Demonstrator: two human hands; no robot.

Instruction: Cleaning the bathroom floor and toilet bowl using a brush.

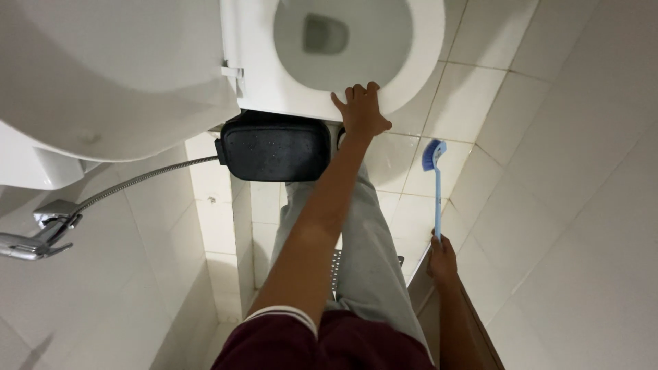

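Two hands are busy. The left hand (361, 109) reaches far out on a long straight arm, and its fingers (356, 92) curl over the near edge of the white toilet seat (418, 41), gripping it. The right hand (443, 260) stays low and near, on the right. Its fingers are closed tight around the thin handle of a blue toilet brush (436, 185). The brush stands up straight, with its bristle head at the far end, over the white floor tiles (548, 205). A black bin (275, 149) sits just left of the left hand, under the toilet. A silver spray hose (137, 181) runs from it to a sprayer on the left wall. Grey trousers (370, 260) show between the two arms.
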